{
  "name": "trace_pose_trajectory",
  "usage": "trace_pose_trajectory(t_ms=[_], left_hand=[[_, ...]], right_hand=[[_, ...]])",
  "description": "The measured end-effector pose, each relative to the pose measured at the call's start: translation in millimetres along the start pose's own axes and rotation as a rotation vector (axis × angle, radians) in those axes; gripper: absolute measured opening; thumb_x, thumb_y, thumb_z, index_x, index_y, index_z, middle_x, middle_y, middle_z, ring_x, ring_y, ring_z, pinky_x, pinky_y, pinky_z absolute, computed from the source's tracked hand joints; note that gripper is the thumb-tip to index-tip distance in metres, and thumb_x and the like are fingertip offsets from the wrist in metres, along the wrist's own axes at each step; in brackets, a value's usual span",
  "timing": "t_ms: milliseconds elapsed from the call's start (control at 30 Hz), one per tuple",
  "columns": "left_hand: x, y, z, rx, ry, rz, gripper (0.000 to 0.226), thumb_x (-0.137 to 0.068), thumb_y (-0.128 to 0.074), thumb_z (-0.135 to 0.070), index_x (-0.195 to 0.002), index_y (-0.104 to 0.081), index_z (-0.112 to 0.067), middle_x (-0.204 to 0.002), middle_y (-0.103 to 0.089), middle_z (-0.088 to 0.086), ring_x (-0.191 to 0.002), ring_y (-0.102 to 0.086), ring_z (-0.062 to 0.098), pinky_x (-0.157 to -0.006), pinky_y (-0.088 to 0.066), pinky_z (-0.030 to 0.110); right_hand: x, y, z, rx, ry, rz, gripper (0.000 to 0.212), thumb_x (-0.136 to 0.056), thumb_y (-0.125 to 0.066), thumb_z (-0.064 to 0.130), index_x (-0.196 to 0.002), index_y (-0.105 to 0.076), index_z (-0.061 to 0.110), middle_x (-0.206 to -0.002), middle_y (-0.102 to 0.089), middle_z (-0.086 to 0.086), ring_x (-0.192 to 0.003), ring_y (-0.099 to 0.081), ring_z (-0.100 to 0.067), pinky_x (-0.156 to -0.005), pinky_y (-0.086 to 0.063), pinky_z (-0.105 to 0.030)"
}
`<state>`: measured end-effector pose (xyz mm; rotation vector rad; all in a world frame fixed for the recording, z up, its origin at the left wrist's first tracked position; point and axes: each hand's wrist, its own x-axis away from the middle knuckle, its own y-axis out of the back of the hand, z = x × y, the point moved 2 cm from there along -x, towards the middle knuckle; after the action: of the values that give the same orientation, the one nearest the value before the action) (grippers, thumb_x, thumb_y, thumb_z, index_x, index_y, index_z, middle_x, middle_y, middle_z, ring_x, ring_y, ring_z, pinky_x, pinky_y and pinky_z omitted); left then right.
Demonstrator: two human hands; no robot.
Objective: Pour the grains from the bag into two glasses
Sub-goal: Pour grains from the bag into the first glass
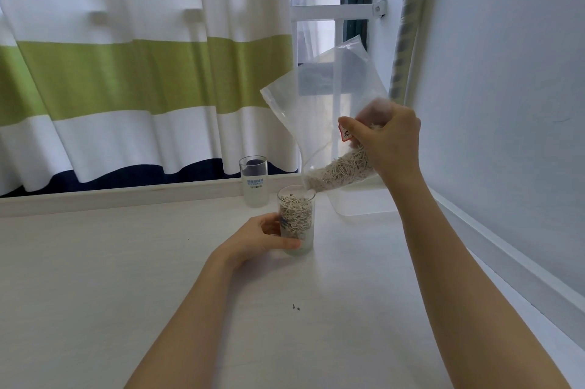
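L hand (266,238) low, fingers + thumb curled round near glass (297,220), forearm running down-left to frame edge. R hand (387,141) raised, higher than L, gripping tilted bag (332,110), thumb in front; R forearm steep, bare, wrist bent.

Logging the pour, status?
Left hand holds near glass, nearly full. Right hand tips bag over it. Far glass empty, nothing blocking.

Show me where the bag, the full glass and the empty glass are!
bag (319,97): head view, on its clear upper part.
full glass (297,214): head view, on its grain-filled side.
empty glass (254,182): head view, on its front wall by the blue print.
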<state>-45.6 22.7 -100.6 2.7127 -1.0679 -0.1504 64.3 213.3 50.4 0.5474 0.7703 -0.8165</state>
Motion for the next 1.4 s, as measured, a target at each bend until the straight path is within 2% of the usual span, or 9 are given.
trace_pose_trajectory(t_ms=[167, 300, 500, 700, 833, 1000, 1233, 1400], left_hand=[[-0.8, 0.6, 1.3, 0.006, 0.002, -0.004, 0.048, -0.067, -0.082, -0.003, -0.111, -0.067, -0.019, -0.107, -0.073, 0.001, -0.102, -0.067, 0.012, -0.093, -0.048, 0.023], [-0.7, 0.3, 0.7, -0.001, 0.002, -0.008, 0.046, -0.070, -0.079, -0.001, -0.109, -0.067, -0.020, -0.107, -0.073, 0.000, -0.102, -0.067, 0.012, -0.093, -0.048, 0.023], [-0.6, 0.0, 0.3, -0.003, 0.002, -0.004, 0.045, -0.070, -0.079, -0.001, -0.109, -0.067, -0.020, -0.106, -0.073, -0.001, -0.101, -0.067, 0.010, -0.089, -0.048, 0.020], [-1.4, 0.4, 0.9, -0.009, 0.000, -0.009, 0.046, -0.070, -0.080, -0.001, -0.110, -0.067, -0.018, -0.106, -0.073, 0.000, -0.097, -0.067, 0.009, -0.084, -0.048, 0.016], [-1.2, 0.7, 1.0, -0.004, 0.003, -0.007, 0.050, -0.066, -0.083, -0.005, -0.111, -0.067, -0.018, -0.106, -0.073, 0.000, -0.100, -0.067, 0.011, -0.087, -0.048, 0.018], [-1.6, 1.5, 2.2, -0.001, 0.007, -0.003, 0.053, -0.062, -0.083, -0.010, -0.111, -0.068, -0.019, -0.107, -0.073, 0.000, -0.105, -0.066, 0.014, -0.095, -0.047, 0.025], [0.0, 0.8, 0.4, -0.019, 0.010, -0.001, 0.050, -0.066, -0.083, -0.006, -0.111, -0.067, -0.019, -0.106, -0.073, -0.001, -0.103, -0.066, 0.012, -0.092, -0.047, 0.022], [-0.3, 0.8, 0.4, -0.034, 0.007, 0.002, 0.058, -0.054, -0.086, -0.021, -0.110, -0.068, -0.021, -0.106, -0.073, -0.002, -0.104, -0.066, 0.013, -0.099, -0.046, 0.028]], right_hand=[[-1.6, -1.1, -0.4, 0.017, 0.018, -0.011, 0.026, -0.071, -0.080, 0.025, -0.066, -0.066, 0.003, -0.061, -0.068, -0.008, -0.056, -0.067, -0.018, -0.069, -0.057, -0.036], [0.2, -3.4, -0.2, 0.021, 0.027, -0.002, 0.025, -0.072, -0.080, 0.023, -0.065, -0.065, 0.004, -0.062, -0.067, -0.008, -0.054, -0.066, -0.016, -0.066, -0.057, -0.035], [-0.2, -6.0, -1.5, 0.015, 0.013, -0.011, 0.024, -0.072, -0.080, 0.023, -0.063, -0.063, 0.010, -0.065, -0.068, -0.009, -0.060, -0.067, -0.025, -0.067, -0.057, -0.038], [0.3, -5.1, -1.3, 0.014, 0.015, -0.027, 0.025, -0.072, -0.079, 0.022, -0.064, -0.063, 0.005, -0.063, -0.068, -0.009, -0.057, -0.067, -0.020, -0.066, -0.057, -0.034], [0.9, -6.9, -0.7, 0.016, 0.028, -0.032, 0.026, -0.072, -0.079, 0.023, -0.063, -0.062, 0.007, -0.065, -0.068, -0.011, -0.060, -0.067, -0.025, -0.067, -0.057, -0.037], [1.0, -6.7, 0.4, 0.015, 0.027, -0.020, 0.026, -0.072, -0.079, 0.022, -0.063, -0.063, 0.004, -0.062, -0.067, -0.009, -0.057, -0.066, -0.022, -0.066, -0.057, -0.036], [-0.2, -5.4, -0.5, 0.000, 0.030, -0.040, 0.026, -0.071, -0.079, 0.023, -0.063, -0.063, 0.005, -0.062, -0.067, -0.008, -0.058, -0.067, -0.024, -0.067, -0.056, -0.039], [0.6, -8.2, -0.3, -0.013, 0.032, -0.039, 0.025, -0.071, -0.079, 0.023, -0.063, -0.063, 0.007, -0.063, -0.067, -0.008, -0.060, -0.067, -0.025, -0.067, -0.056, -0.041]])
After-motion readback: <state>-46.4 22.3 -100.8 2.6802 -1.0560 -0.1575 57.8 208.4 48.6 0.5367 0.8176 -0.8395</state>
